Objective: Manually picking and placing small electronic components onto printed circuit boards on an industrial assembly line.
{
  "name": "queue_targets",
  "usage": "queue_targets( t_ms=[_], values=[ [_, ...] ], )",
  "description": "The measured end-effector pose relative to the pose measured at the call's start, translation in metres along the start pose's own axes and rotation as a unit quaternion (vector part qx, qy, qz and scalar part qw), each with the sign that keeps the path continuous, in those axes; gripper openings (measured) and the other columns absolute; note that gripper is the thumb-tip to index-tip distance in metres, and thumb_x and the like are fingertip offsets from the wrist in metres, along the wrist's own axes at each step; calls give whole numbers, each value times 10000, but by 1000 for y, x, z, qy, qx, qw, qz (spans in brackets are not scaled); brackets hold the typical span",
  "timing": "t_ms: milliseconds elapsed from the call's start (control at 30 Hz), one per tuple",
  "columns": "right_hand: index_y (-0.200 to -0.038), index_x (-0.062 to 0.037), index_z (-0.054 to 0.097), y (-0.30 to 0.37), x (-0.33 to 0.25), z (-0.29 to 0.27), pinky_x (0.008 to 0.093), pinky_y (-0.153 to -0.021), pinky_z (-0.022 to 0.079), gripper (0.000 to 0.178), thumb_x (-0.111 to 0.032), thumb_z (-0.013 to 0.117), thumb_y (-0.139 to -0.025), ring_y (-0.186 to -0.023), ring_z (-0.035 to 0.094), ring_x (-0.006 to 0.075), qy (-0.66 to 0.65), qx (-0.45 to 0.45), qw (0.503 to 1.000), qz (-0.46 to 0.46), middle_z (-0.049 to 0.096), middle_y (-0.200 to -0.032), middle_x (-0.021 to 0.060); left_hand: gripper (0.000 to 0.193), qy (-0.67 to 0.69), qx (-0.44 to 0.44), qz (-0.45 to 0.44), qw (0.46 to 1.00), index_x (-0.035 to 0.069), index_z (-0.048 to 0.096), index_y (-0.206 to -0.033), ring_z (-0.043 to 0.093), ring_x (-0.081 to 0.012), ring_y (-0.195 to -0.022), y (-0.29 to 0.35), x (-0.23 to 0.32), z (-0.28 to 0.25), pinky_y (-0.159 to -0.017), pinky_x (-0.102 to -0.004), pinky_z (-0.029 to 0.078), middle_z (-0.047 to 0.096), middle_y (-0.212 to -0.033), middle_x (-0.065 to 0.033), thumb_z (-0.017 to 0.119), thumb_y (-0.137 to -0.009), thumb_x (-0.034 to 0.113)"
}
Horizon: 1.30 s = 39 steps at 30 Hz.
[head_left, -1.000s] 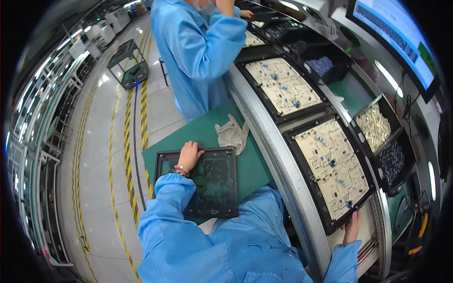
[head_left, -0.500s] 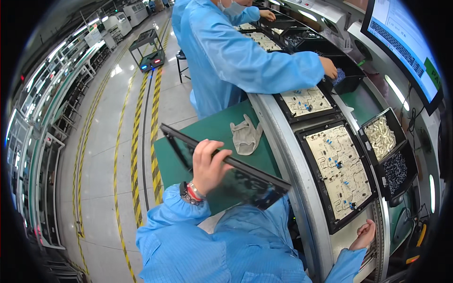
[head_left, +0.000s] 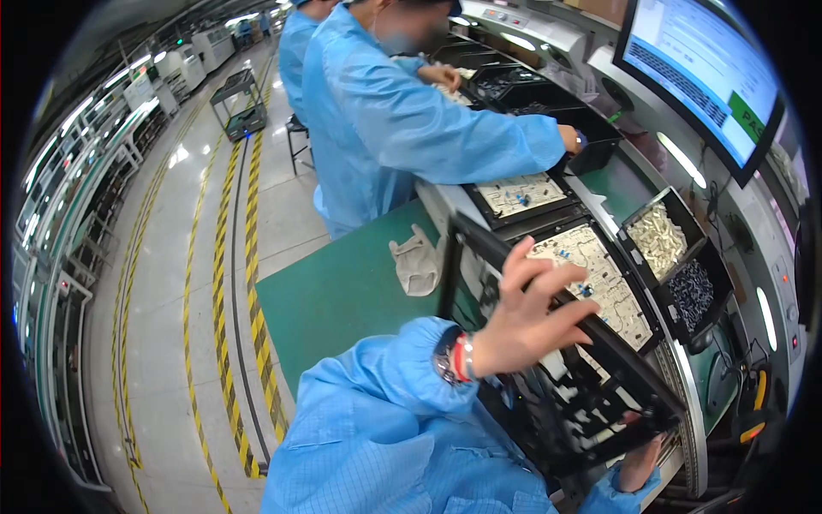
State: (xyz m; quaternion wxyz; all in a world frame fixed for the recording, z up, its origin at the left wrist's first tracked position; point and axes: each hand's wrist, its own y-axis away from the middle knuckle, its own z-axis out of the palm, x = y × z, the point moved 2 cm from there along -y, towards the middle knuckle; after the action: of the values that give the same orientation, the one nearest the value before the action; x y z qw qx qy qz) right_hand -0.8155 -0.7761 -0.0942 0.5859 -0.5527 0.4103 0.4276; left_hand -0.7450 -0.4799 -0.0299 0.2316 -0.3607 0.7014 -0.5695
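A black rectangular frame-like tray (head_left: 651, 390) is tilted in front of me, over the near edge of the line. My left hand (head_left: 531, 313) grips its upper edge with the fingers spread across the rim. My right hand (head_left: 640, 461) is at the lower right corner, partly hidden behind the frame, with fingertips showing through its opening. Behind the frame, a cream circuit board (head_left: 591, 265) with small blue parts lies in another black tray, partly covered. Farther along the line is a second cream board (head_left: 520, 195).
Bins of pale cylindrical parts (head_left: 658, 238) and dark small parts (head_left: 690, 295) stand at the right, below a monitor (head_left: 698, 73). A grey glove (head_left: 417, 264) lies on the green table (head_left: 334, 300). A co-worker in blue (head_left: 377, 111) reaches into a black bin (head_left: 595, 141).
My left hand has carried the black frame rightward from above the green table to the line. My right hand, empty before, now meets its lower corner. The co-worker's hand has moved deeper into the bin.
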Motion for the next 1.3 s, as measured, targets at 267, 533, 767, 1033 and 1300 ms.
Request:
queue_targets(
  t_ms=[267,533,767,1033,1300],
  values=[
    [-1282,-33,378,100,36,-152,409,-770,503,461,-350,393,-947,-939,578,244,-16,207,973,103,556,-1112,129,321,199,-8,64,978,129,622,-871,337,-269,-1073,0,78,60,-996,-537,274,545,-1161,-49,677,-683,383],
    [-932,-80,518,111,-2,-97,277,-473,460,255,-334,512,-907,-554,529,130,7,474,877,76,528,-726,15,301,313,-80,172,931,134,620,-1004,322,-297,-1180,-19,139,109,-1014,-490,246,514,-1238,-101,645,-738,275],
    [-807,-84,537,147,7,-182,279,-407,430,325,-396,518,-895,-470,506,120,-52,518,837,170,520,-617,8,639,375,-426,-64,821,-43,248,-1350,377,-374,-1195,32,104,175,-1014,-416,285,402,-1271,-262,584,-829,109],
    [-915,-32,535,118,24,-264,311,-511,473,293,-315,456,-925,-592,509,154,-174,434,829,308,524,-757,49,677,571,-583,-448,365,35,-40,-1415,587,-208,-936,79,137,226,-796,-285,485,452,-1217,-167,419,-920,81],
    [-952,-7,538,94,77,-322,340,-565,540,287,-264,411,-940,-660,570,210,-153,386,835,361,537,-776,85,729,532,-606,-425,411,20,-46,-1417,558,-169,-972,90,142,271,-865,-257,423,468,-1212,-170,448,-882,47]
  ],
)
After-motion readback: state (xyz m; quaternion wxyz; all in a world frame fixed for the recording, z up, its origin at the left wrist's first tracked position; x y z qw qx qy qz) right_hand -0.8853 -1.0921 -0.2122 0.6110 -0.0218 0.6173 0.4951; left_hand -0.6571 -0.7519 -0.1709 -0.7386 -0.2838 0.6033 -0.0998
